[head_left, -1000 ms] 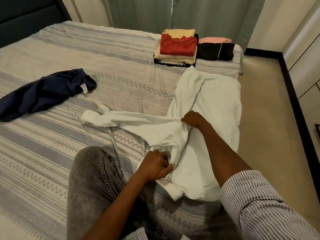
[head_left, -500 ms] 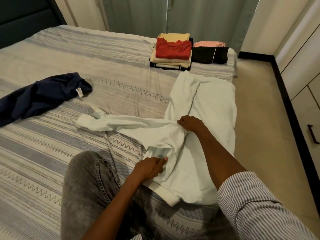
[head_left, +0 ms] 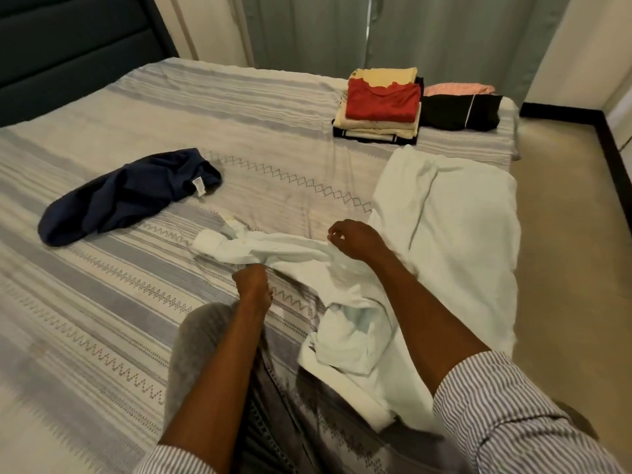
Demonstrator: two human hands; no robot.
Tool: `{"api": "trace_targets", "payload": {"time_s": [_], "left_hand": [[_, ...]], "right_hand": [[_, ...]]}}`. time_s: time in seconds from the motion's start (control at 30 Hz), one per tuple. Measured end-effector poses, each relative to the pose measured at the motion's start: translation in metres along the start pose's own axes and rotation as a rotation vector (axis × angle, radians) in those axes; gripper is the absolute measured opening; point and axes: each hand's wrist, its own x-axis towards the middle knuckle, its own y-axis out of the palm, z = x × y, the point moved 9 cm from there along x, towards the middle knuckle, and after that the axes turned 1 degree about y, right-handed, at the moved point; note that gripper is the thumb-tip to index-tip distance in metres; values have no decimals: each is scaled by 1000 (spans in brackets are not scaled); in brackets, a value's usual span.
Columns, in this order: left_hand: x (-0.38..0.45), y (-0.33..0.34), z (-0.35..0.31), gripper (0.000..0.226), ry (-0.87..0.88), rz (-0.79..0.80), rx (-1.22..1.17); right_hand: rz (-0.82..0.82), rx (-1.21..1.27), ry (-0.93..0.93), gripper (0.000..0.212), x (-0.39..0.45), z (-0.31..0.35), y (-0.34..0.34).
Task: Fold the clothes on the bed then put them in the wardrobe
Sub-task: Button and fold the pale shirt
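**A:** ok so what's the white shirt point(head_left: 455, 234) looking like from where you stand?

**B:** Pale, long-sleeved, pretty rumpled. Body is spread along the right edge of the bed point(head_left: 102, 319), hanging a bit over the side, one sleeve stretched out leftward across the cover. Bunched up in the middle near the person's knee point(head_left: 201, 340).

**A:** and the hands?

**B:** Left hand point(head_left: 252, 281) has its fingers clenched around the sleeve, about halfway along it. Right hand point(head_left: 355, 239) is over the shoulder area, fingers curled and pinching the fabric there, as far as I can see.

**A:** other clothes?

**B:** Navy garment point(head_left: 126, 196) lying unfolded on the left, well apart from the shirt, white tag showing. At the far corner there's a folded stack point(head_left: 379, 107) with a red top on it, and just beside it a black folded piece point(head_left: 458, 112) with something pink behind.

**A:** room?

**B:** Striped grey-and-cream bedcover with zigzag trim, dark headboard point(head_left: 68, 46) top left, greenish curtains point(head_left: 410, 32) behind the bed, beige floor point(head_left: 567, 234) on the right.
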Motion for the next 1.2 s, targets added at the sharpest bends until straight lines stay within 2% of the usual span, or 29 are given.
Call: {"api": "trace_targets", "payload": {"time_s": [0.13,0.27,0.43,0.53,0.6,0.63,0.67,0.73,0.8,0.87,0.97,1.0,1.07,1.1,1.17,1.2], "left_hand": [[39,-39,-25,41,-25,-101,-232],[60,-49,-34,53,-25,-93,-362],[90,-62,-57,36,-15,-67,-404],[96,-56,-80,20,54,-10,-423],[99,-39,-102,24,69,130,-533],[97,-31,-106,29,70,200,-600],[91,-25,-109,32,69,251,-651],[92,-12,-131,36,90,357,-691],[83,2,-145,37,115,439,-684],[80,5,-152,35,123,503,-669],[73,21,-166,36,111,594,-664],[52,44,-171,37,94,664,-645],[53,46,-184,40,105,731,-626],[30,77,-185,46,88,776,-574],[31,81,-200,64,118,783,-504],[0,115,-197,68,110,833,-439]], "right_hand": [[110,82,-73,36,39,72,35],[205,110,-75,35,62,105,69],[341,184,-128,35,103,159,115],[338,417,-18,35,124,166,134],[284,703,104,30,140,166,134],[315,846,177,25,137,165,135],[315,941,245,23,134,163,131],[344,1050,331,38,144,161,120],[352,1245,381,41,145,156,102],[398,1451,343,36,141,162,89],[437,1538,247,31,135,164,60],[380,1530,223,27,123,146,34],[380,1575,183,22,123,152,22],[310,1577,156,18,108,124,-9],[266,1583,123,11,106,122,-30],[133,1537,121,9,82,88,-69]]}}
